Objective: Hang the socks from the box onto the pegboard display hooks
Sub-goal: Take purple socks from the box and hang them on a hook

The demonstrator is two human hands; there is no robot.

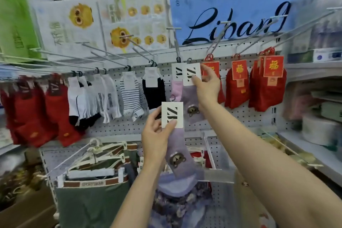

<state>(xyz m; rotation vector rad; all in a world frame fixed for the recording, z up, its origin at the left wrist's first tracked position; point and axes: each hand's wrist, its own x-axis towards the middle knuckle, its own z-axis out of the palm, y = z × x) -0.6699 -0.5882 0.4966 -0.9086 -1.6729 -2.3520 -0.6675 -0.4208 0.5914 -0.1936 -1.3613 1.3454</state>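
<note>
Now the right hand (208,87) is pinching a lilac sock's card (192,74) at the pegboard hook (177,50), twelve o'clock of the left hand (157,135), which is gripping the next sock (177,146); likely next, threading its loop on.

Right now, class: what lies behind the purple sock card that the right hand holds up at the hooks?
Behind the purple sock card pinched by the right hand hangs a pink sock; the card partly covers it.

A shop is shown — carded socks (238,87) are hung in rows on wire hooks (103,57) of a white pegboard (240,114), with stocked shelves (314,72) alongside.
</note>
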